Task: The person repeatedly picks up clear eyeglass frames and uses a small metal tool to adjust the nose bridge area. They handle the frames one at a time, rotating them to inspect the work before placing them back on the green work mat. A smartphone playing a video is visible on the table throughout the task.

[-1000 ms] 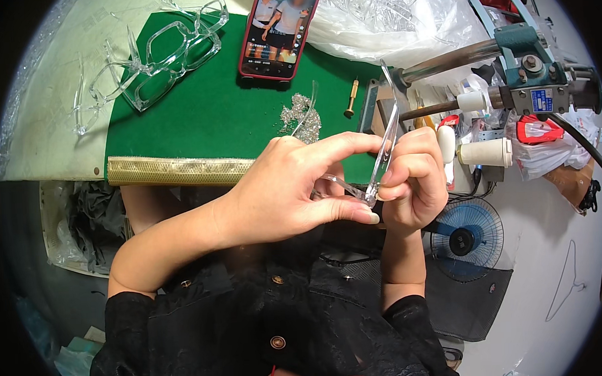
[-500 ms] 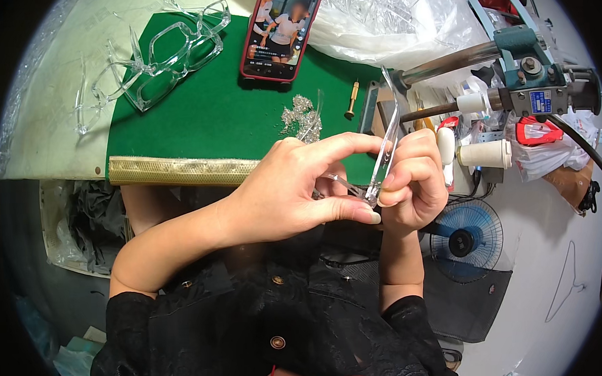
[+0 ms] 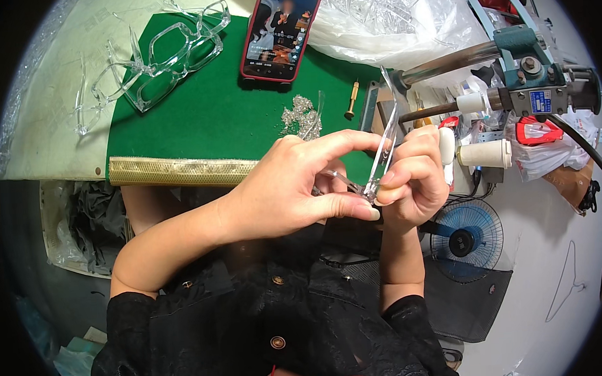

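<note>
Premises present as a workshop handling eyewear. The workbench (image 3: pixel 44 155) carries a green mat (image 3: pixel 197 118) bearing a heap of tiny metallic pieces (image 3: pixel 303 114) and, near it, a slim brass-coloured screwdriver (image 3: pixel 352 100). Several transparent spectacle frames (image 3: pixel 153 69) lie together at left, partly on the mat. A large plastic bag (image 3: pixel 401 22) containing clear pieces sits at the far side. At right: a green-and-grey metal machine (image 3: pixel 534 63) with thick bars.
</note>
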{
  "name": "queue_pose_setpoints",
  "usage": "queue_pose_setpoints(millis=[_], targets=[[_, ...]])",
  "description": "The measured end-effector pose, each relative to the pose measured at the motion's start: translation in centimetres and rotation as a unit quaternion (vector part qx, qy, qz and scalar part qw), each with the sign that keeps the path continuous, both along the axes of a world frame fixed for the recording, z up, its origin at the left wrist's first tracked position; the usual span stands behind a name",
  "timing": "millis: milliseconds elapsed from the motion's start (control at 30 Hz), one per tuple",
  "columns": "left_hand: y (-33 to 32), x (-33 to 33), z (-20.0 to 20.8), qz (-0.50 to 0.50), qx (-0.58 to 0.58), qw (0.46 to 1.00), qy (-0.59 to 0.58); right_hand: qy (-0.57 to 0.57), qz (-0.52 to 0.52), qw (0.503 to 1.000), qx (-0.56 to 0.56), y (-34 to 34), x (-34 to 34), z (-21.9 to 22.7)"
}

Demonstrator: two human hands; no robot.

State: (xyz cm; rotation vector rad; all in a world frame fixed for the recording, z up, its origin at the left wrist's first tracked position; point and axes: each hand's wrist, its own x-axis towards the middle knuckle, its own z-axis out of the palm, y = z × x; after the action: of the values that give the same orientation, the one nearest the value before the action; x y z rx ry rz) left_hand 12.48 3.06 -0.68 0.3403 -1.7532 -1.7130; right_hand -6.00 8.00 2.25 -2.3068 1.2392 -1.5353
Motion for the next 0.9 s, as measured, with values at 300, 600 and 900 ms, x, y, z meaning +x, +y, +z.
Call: queue_pose_setpoints(millis=[300,600,900], targets=[[0.16,0.02,0.50,-0.062,0.083,0.994,0.019,-0.009,0.021,0.999,-0.034,-0.25,-0.37,-0.41],[0.07,-0.18,0.73,-0.105,0.159,0.981,0.039,-0.040,0.039,0.998,-0.033,-0.67,-0.39,-0.42],[-0.24,-0.31,1.01,-0.089,0.125,0.988,0.034,-0.077,0.028,0.997,-0.005,-0.64,-0.44,-0.31]])
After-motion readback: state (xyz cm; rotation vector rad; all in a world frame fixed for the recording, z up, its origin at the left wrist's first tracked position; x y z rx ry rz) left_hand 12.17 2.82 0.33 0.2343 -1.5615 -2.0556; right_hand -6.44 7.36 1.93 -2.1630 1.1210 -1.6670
